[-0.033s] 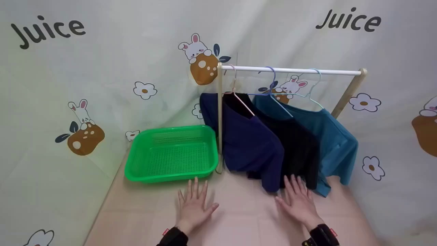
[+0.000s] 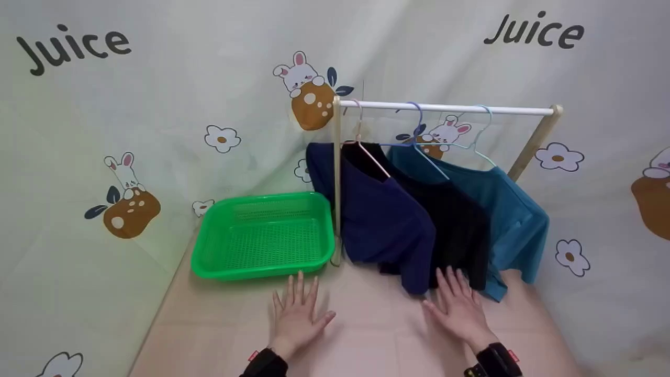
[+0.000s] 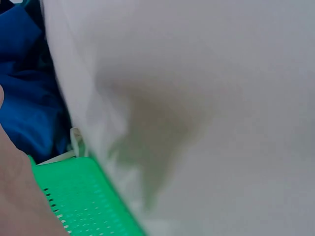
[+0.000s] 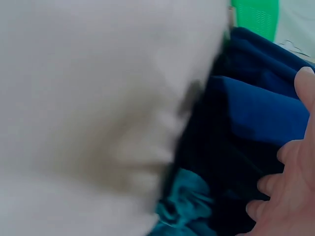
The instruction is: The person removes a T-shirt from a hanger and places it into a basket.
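From the head, looks forward and down over left hand (image 2: 297,320) and right hand (image 2: 460,310); from each wrist, closer, sharing the perforated green basket (image 2: 266,244).

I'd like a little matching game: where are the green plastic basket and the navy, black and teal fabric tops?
Things
1. Green plastic basket
2. Navy fabric top
3. Black fabric top
4. Teal fabric top

Places
A. On the blue hanger
B. Left of the white-railed wooden rack
C. On the pale turquoise hanger
D. On the pink hanger

Pairs: 1-B, 2-D, 3-A, 4-C
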Demonstrator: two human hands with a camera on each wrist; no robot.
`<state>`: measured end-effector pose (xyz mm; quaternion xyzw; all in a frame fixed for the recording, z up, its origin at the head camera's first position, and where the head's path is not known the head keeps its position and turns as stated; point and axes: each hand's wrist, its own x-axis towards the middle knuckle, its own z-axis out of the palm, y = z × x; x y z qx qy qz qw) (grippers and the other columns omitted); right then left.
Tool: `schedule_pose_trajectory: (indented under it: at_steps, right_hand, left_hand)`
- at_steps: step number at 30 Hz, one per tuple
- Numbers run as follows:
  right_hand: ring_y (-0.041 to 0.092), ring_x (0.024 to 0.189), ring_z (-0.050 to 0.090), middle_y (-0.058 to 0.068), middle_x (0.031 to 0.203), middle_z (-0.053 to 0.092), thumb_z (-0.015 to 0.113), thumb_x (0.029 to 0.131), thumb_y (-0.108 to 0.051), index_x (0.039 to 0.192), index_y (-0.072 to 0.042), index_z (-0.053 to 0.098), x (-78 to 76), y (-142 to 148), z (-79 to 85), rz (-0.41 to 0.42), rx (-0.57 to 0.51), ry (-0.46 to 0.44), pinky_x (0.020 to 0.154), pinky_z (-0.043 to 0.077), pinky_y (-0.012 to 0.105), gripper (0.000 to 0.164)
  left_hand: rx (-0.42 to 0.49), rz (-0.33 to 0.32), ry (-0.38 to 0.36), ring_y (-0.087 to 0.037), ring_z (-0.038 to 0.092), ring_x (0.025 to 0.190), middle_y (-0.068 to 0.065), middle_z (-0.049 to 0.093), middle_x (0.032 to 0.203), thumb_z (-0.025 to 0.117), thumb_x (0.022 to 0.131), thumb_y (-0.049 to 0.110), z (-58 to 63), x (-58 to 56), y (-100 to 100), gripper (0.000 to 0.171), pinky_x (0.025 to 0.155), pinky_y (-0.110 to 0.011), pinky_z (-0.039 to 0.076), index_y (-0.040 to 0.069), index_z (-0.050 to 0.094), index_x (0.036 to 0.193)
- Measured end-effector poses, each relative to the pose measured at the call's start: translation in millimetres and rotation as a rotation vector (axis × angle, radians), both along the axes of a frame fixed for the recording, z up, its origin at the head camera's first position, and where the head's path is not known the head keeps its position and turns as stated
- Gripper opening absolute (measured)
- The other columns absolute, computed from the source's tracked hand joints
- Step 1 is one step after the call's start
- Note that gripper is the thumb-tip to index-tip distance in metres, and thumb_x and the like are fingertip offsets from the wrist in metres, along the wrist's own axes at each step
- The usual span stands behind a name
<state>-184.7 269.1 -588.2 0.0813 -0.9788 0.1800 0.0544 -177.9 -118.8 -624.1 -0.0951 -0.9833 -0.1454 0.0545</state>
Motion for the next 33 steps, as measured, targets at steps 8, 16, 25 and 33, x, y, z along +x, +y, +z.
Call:
schedule_pose_trajectory:
  at_steps: [8, 16, 25, 33]
  right_hand:
    - [0.044, 0.138, 0.035, 0.024, 0.15, 0.042, 0.059, 0.094, -0.056, 0.153, -0.004, 0.035, -2.1, 10, 32.4, 0.046, -0.035, -0.023, 0.106, 0.032, 0.06, 0.082]
    - [0.045, 0.135, 0.038, 0.025, 0.15, 0.041, 0.057, 0.097, -0.051, 0.153, -0.002, 0.034, -14.5, 15, 69.0, 0.079, -0.087, 0.032, 0.104, 0.035, 0.06, 0.078]
    - [0.043, 0.138, 0.034, 0.024, 0.153, 0.037, 0.054, 0.099, -0.049, 0.155, -0.005, 0.03, -36.8, 12, 113.6, 0.097, -0.115, 0.069, 0.109, 0.029, 0.061, 0.075]
    - [0.04, 0.14, 0.033, 0.02, 0.154, 0.037, 0.05, 0.099, -0.054, 0.157, -0.009, 0.027, -58.5, -3, 147.0, 0.141, -0.118, 0.1, 0.11, 0.029, 0.059, 0.077]
  left_hand:
    - [0.036, -0.046, 0.078, -0.044, 0.01, 0.147, -0.023, 0.015, 0.161, 0.046, 0.089, 0.073, 18.6, 2.8, -5, 0.091, 0.108, -0.072, 0.002, 0.014, 0.032, 0.156]
    - [0.023, -0.068, 0.125, -0.046, 0.011, 0.146, -0.022, 0.014, 0.162, 0.058, 0.087, 0.066, 36.3, -4.6, -8, 0.09, 0.109, -0.071, 0.004, 0.013, 0.033, 0.155]
    - [0.009, -0.051, 0.132, -0.043, 0.004, 0.148, -0.019, 0.008, 0.164, 0.049, 0.087, 0.074, 61.2, -19.8, -13, 0.093, 0.11, -0.071, 0.002, 0.017, 0.027, 0.158]
    - [0.034, -0.04, 0.171, -0.04, 0.0, 0.149, -0.018, 0.009, 0.164, 0.051, 0.086, 0.074, 78.3, -35.9, -17, 0.095, 0.11, -0.069, -0.002, 0.018, 0.026, 0.158]
